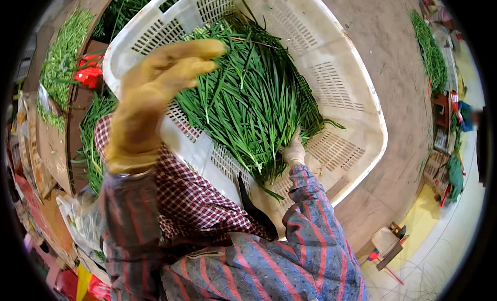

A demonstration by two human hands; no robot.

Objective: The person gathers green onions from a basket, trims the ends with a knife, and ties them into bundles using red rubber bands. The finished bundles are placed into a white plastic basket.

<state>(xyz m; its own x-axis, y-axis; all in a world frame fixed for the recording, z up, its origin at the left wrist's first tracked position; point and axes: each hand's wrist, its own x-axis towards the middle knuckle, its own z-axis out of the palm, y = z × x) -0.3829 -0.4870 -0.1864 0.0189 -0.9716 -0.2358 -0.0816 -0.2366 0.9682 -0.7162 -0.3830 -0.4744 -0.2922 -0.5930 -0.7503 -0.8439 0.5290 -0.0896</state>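
Observation:
A large white plastic basket (363, 77) with slotted walls stands before me, tilted in view. A heap of green garlic chives (248, 95) lies inside it, the leaves mostly side by side. My left hand (149, 103) wears a yellow glove and is raised over the basket's left rim, blurred. Its fingers point right, slightly apart, with nothing visible in them. Down in the basket, my right hand (294, 150) in a pale glove touches the near right edge of the chives. Leaves hide its fingertips, so its grip is unclear.
At left, cut green stems (64, 64) and a knife (48, 101) lie on a wooden board (54, 155). Beside it are a red plastic bag (90, 72) and more greens (95, 138). A small stool (384, 242) stands at lower right. Another green bundle (431, 52) lies far right.

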